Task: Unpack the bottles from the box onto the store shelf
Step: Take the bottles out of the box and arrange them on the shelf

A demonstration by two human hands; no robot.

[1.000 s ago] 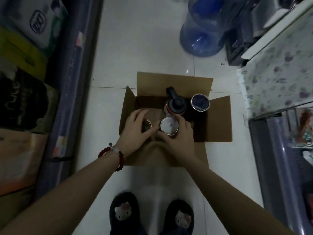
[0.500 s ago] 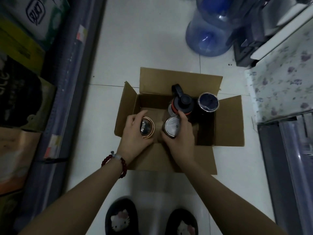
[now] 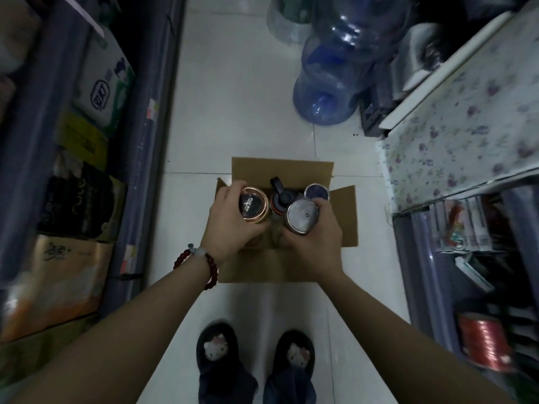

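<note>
Here the left hand grips a copper-rimmed bottle and the right hand a silver-topped bottle, fingers curled round each, above the open cardboard box (two bottles inside: a black-capped bottle and a blue-lidded bottle).

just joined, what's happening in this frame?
A person stands over an open cardboard box on the tiled floor. The left hand grips a copper-rimmed, black-lidded bottle; the right hand grips a silver-lidded bottle. A black sports-cap bottle and a blue-lidded bottle sit in the box.
</note>
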